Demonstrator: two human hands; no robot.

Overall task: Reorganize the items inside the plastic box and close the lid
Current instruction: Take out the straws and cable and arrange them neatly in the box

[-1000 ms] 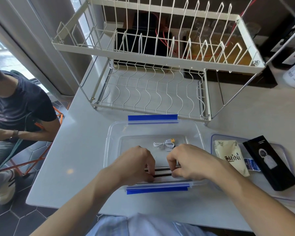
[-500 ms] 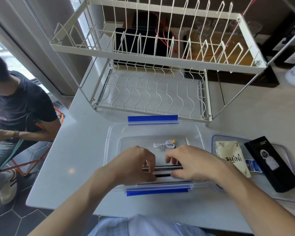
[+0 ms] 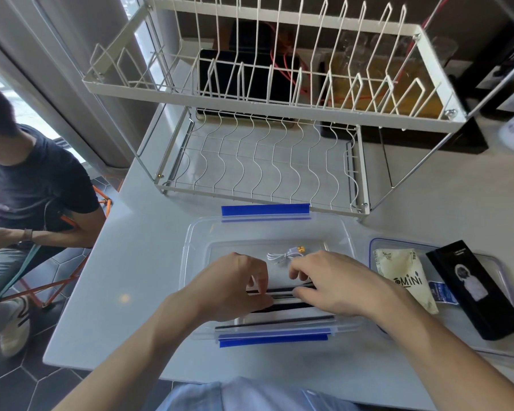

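Tabletop box (image 3: pixel 190 262): right hand (image 3: pixel 336 284) has shifted back.

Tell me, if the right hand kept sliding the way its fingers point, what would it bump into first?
The right hand points left across the clear plastic box, toward the left hand. It would probably meet that hand's fingertips first; they look close, though depth is hard to judge.

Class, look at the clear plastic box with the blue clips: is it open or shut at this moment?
Open. The plastic box has no lid on; both hands reach inside it, and its lid lies flat to its right with a black carton and pouch on it.
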